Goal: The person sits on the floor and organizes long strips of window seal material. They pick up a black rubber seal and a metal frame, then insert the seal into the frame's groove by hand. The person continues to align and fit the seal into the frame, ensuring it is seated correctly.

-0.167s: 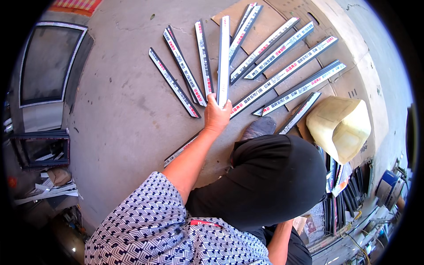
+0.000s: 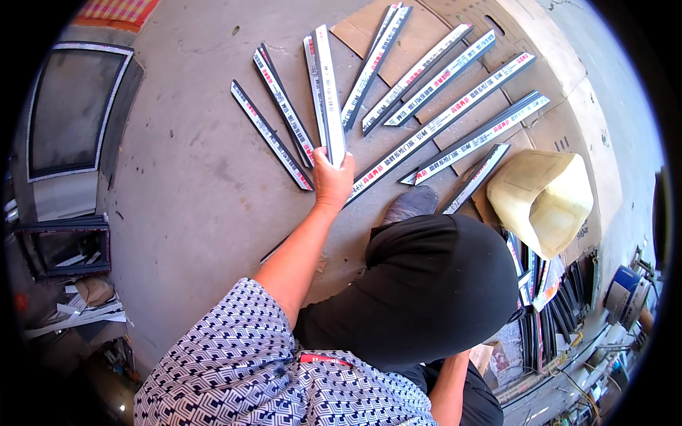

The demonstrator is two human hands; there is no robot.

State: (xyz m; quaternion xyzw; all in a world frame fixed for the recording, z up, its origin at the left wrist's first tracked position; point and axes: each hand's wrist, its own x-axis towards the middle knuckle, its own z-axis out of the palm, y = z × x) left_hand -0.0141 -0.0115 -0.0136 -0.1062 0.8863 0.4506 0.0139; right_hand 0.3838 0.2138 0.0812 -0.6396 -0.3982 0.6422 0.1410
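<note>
My left hand (image 2: 332, 179) is closed round the lower end of a long frame strip (image 2: 329, 92), with thumb and fingers on its two sides. The strip points away from me, its pale face upward, and partly covers another strip (image 2: 313, 82) just to its left. More dark strips with printed white film and slanted ends fan out around it, such as one on the left (image 2: 270, 135) and a long one on the right (image 2: 444, 128). Of my right arm only the forearm (image 2: 449, 390) shows; the hand is hidden behind my bent knee.
Flattened cardboard (image 2: 561, 85) lies under the right-hand strips. Beside my knee stands a cut-open yellowish plastic container (image 2: 540, 202), with a bundle of dark strips (image 2: 547, 334) behind it. A framed panel (image 2: 82, 110) and a dark frame (image 2: 64, 245) are at the left.
My left hand has moved left with the held strip, whose far end has swung left over the neighbouring strip. The whole view has shifted slightly.
</note>
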